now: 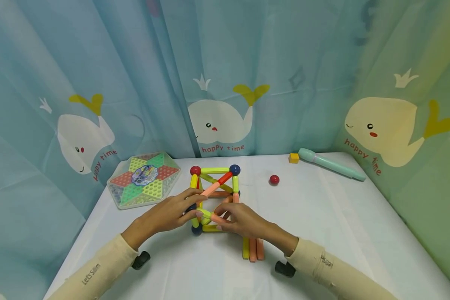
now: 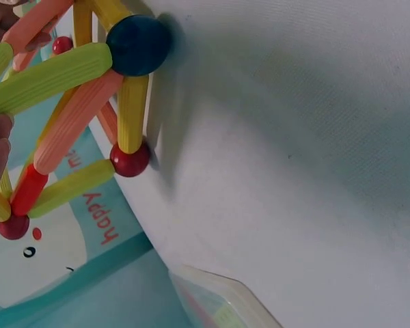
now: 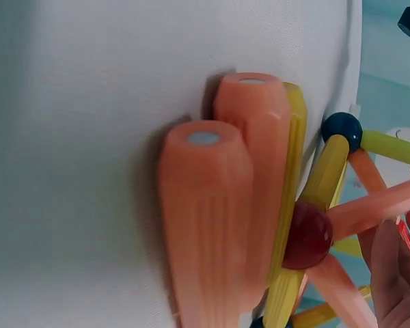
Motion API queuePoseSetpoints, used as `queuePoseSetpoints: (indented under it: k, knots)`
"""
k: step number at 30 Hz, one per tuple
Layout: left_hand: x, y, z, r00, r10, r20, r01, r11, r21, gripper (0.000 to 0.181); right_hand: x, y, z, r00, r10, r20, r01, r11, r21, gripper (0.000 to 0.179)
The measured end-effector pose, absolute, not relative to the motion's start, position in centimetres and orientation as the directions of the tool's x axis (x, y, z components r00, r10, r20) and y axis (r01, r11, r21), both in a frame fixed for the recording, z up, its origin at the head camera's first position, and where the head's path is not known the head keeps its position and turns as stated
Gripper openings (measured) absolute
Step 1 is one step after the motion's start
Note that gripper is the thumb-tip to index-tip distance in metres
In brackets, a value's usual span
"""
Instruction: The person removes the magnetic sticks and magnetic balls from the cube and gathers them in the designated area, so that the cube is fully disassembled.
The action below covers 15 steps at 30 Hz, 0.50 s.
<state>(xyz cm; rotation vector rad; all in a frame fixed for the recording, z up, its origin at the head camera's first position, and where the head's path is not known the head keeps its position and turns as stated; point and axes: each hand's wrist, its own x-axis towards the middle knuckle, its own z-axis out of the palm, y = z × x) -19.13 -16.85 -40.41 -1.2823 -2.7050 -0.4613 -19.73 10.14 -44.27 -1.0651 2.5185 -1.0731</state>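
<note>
A frame of coloured magnetic rods and balls (image 1: 215, 170) stands on the table between both hands. My left hand (image 1: 168, 212) grips its near left side, fingers and thumb around a dark blue ball (image 1: 190, 208) and the lime rod (image 1: 204, 213). In the left wrist view, fingertips lie against that lime rod (image 2: 55, 78). On the other side, my right hand (image 1: 243, 221) pinches an orange rod (image 1: 218, 218) whose end meets the lime one. The right wrist view shows this hand (image 3: 396, 273) beside the orange rods and a red ball (image 3: 307, 236) at a corner.
Loose orange rods (image 1: 253, 250) and a yellow rod (image 1: 246, 248) lie just right of the frame. A red ball (image 1: 274, 180), a yellow cube (image 1: 293, 158) and a teal pen-shaped object (image 1: 331, 164) lie at the back right. A star-patterned game box (image 1: 144, 179) sits back left.
</note>
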Motion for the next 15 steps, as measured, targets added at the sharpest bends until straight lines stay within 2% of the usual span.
queuePoseSetpoints:
  k: [7, 15]
  knots:
    - [-19.11, -16.82, -40.50, -0.639, 0.736, 0.225, 0.769, 0.599, 0.223, 0.043, -19.94, 9.33, -44.64, -0.664, -0.728, 0.172, -0.663, 0.466, -0.585, 0.030]
    - [-19.14, -16.82, -40.67, -0.622, 0.742, 0.249, 0.783, 0.585, 0.211, 0.038, -19.90, 9.19, -44.50, -0.664, -0.733, 0.148, -0.677, 0.505, -0.535, 0.033]
